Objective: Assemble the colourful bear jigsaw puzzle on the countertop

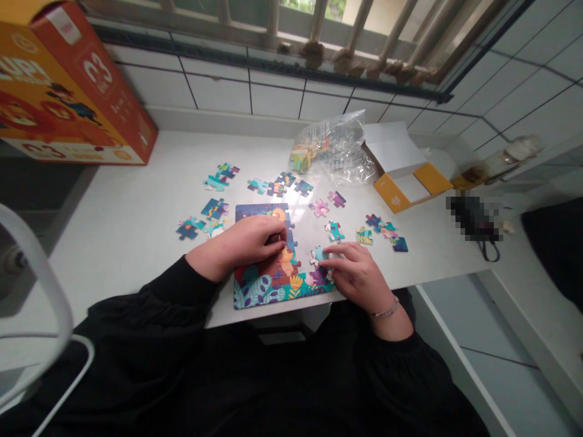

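Observation:
A partly assembled jigsaw puzzle (259, 290) lies on the white counter in front of me, its right side stepped and its bottom row reaching furthest right. Over its middle rests my left hand (255, 238), fingers curled and thumb pressed against them; whatever they may hold is hidden. My right hand (357, 270) is at the puzzle's right edge, index and middle fingers stretched out and apart. Their tips touch a light blue and white puzzle piece (316, 257) lying flat just above the bottom row.
Loose puzzle pieces (215, 208) lie left of and behind the puzzle, with more pieces (374, 222) to the right. A clear plastic bag (341, 152) and an open yellow-white box (401, 182) stand behind. A large orange box (68, 91) is at back left; a white tube (50, 273) curves at left.

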`<state>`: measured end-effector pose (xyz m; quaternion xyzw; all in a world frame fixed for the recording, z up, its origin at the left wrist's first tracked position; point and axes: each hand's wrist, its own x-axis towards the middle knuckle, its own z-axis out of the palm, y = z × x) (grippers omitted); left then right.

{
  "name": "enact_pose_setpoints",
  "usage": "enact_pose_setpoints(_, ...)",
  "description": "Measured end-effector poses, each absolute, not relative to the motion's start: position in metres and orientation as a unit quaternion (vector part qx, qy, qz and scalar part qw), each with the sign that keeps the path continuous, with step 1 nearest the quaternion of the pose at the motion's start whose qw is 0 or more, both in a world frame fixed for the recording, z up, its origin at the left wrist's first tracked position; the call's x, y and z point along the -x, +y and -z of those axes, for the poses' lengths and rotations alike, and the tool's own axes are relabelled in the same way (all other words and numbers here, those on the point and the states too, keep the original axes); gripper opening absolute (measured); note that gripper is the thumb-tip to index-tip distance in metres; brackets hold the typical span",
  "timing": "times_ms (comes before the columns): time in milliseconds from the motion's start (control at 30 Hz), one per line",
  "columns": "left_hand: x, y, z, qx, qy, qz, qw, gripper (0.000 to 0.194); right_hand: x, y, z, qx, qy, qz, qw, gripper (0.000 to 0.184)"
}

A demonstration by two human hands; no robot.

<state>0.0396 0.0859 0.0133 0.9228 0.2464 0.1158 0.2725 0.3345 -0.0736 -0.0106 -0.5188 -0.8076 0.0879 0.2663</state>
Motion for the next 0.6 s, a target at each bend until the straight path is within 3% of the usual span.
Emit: enact_pose_setpoints(600,-0.0409,0.0859,-0.0144,-0.924,0.245,-0.116,0.269,0.009,-0.3336,-0.0749,0.0133,0.511,-0.804,-0.084,0.293,0.033)
